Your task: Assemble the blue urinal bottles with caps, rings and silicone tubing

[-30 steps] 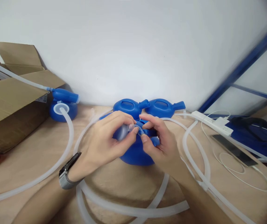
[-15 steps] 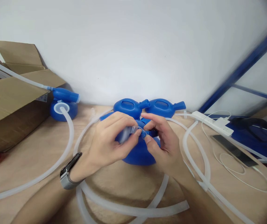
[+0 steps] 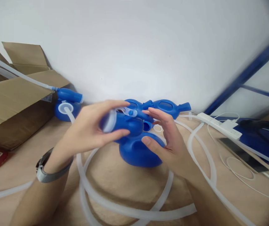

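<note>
My left hand (image 3: pixel 91 130) is wrapped round a blue plastic connector piece (image 3: pixel 122 121) with a clear cap at its end, held just above a blue plastic bottle (image 3: pixel 138 152) lying on the beige surface. My right hand (image 3: pixel 166 141) rests against the bottle's right side, thumb on its body, fingers half curled near the spout opening (image 3: pixel 146 126). A translucent white tube (image 3: pixel 129 210) loops around the bottle and under both forearms. A watch sits on my left wrist.
Two more blue bottles (image 3: pixel 165 105) stand against the white wall. Another blue bottle with a tube (image 3: pixel 66 106) sits by a cardboard box (image 3: pixel 12 103) at left. At right lie a white power strip (image 3: pixel 221 124), cables, a phone (image 3: pixel 242 150) and a blue shelf frame (image 3: pixel 247 72).
My left hand has lifted and pulled the connector piece left and up, away from the bottle's spout. My right hand has opened and shifted onto the bottle's side.
</note>
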{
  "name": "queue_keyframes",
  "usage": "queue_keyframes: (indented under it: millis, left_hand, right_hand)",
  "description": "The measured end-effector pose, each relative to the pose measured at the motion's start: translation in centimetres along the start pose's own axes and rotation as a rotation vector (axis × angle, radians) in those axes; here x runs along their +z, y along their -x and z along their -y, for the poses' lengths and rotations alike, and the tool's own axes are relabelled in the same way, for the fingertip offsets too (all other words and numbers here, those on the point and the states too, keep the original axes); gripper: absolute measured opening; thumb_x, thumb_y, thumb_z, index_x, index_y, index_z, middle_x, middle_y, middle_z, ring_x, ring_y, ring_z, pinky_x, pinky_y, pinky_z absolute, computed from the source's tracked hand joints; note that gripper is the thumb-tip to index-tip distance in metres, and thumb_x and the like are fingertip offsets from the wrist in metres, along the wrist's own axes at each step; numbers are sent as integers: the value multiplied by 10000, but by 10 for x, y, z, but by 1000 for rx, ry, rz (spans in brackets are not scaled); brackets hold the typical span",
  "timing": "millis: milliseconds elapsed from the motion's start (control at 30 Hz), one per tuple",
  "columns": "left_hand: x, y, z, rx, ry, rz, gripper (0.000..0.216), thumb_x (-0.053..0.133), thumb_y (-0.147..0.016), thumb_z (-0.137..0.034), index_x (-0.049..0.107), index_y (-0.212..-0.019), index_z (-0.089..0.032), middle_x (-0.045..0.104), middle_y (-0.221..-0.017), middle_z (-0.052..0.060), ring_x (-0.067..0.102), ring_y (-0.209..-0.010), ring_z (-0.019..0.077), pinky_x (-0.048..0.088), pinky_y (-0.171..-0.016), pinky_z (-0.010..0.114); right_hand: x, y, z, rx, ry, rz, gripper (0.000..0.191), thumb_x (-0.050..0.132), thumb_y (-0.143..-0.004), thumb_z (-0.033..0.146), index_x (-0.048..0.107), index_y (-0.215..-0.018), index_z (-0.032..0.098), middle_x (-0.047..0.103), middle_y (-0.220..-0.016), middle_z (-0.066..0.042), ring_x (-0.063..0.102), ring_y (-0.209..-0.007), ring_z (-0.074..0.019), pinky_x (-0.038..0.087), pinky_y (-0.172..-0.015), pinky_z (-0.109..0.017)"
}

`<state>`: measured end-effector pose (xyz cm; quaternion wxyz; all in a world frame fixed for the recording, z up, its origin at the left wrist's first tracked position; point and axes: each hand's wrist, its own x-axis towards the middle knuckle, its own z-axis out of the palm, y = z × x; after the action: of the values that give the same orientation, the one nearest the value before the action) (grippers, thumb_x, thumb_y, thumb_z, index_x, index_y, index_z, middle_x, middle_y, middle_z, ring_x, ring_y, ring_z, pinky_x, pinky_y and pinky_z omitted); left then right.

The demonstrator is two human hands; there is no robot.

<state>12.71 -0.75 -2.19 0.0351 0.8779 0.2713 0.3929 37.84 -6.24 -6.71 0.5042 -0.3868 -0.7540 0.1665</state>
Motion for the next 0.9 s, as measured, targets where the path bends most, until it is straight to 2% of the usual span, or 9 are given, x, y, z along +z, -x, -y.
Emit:
queue_keyframes:
  millis: [133, 267, 300, 367, 433, 500, 567, 700, 900]
  left_hand:
    - [-15, 0, 28, -194, -47, -100, 598, 808, -869, -588, 651, -1375, -311, 777, -1141, 7, 729, -833, 203, 595, -664, 307]
    - [-17, 6, 80, -276, -222, -191, 524, 816, -865, -520, 693, -1299, -252, 772, -945, -21, 601, -626, 145, 537, -624, 287]
    - [-16, 8, 92, -350, -258, -144, 511, 820, -849, -519, 711, -1255, -229, 755, -856, -19, 597, -603, 154, 533, -619, 291]
    - [-13, 10, 110, -619, -305, 76, 507, 791, -838, -544, 717, -1197, -195, 740, -789, 19, 647, -601, 198, 543, -603, 311]
    - [-6, 10, 118, -907, -280, 356, 538, 732, -852, -557, 688, -1221, -169, 770, -888, 89, 709, -636, 248, 561, -574, 323]
    - [3, 9, 121, -1059, -170, 564, 560, 691, -860, -535, 651, -1268, -154, 774, -1088, 160, 757, -730, 279, 580, -553, 306]
    - [12, 7, 124, -1094, -59, 656, 553, 656, -875, -511, 627, -1301, -160, 723, -1282, 198, 777, -912, 310, 602, -571, 275]
    - [26, 11, 140, -1119, -32, 690, 581, 581, -924, -514, 589, -1386, -162, 614, -1471, 243, 730, -1144, 362, 637, -625, 282]
    - [30, 29, 164, -1164, -66, 857, 598, 730, -777, -639, 771, -1098, -136, 735, -1277, 245, 771, -970, 404, 656, -619, 373]
  right_hand:
    - [-4, -4, 2, -57, 149, 62, 514, 675, -1025, 395, 504, -1508, 350, 535, -1578, -75, 516, -1465, -280, 475, -1177, -480]
    - [-7, -6, -14, 83, 368, 201, 416, 582, -1054, 499, 621, -1413, 294, 564, -1537, -109, 483, -1490, -314, 413, -1233, -552]
    - [-7, -6, -20, 140, 421, 288, 452, 559, -1057, 528, 616, -1437, 290, 552, -1557, -115, 459, -1511, -327, 385, -1251, -574]
    - [-8, -5, -30, 270, 521, 528, 590, 559, -1041, 563, 526, -1560, 285, 491, -1632, -139, 385, -1567, -370, 344, -1264, -623]
    - [-8, -3, -35, 396, 585, 750, 738, 578, -1025, 552, 361, -1678, 285, 423, -1688, -161, 360, -1584, -405, 365, -1242, -642]
    - [-8, -3, -36, 473, 602, 845, 773, 567, -1030, 512, 277, -1712, 291, 430, -1684, -158, 422, -1549, -410, 423, -1203, -620]
    - [-9, -4, -33, 499, 591, 846, 729, 537, -1042, 484, 293, -1705, 302, 468, -1655, -138, 514, -1480, -397, 471, -1163, -594]
    - [-14, -7, -29, 541, 583, 842, 727, 574, -1009, 489, 354, -1675, 298, 477, -1644, -145, 618, -1360, -405, 525, -1096, -574]
    - [-24, -5, -37, 570, 633, 831, 699, 600, -974, 552, 467, -1592, 252, 497, -1615, -161, 633, -1343, -409, 538, -1090, -537]
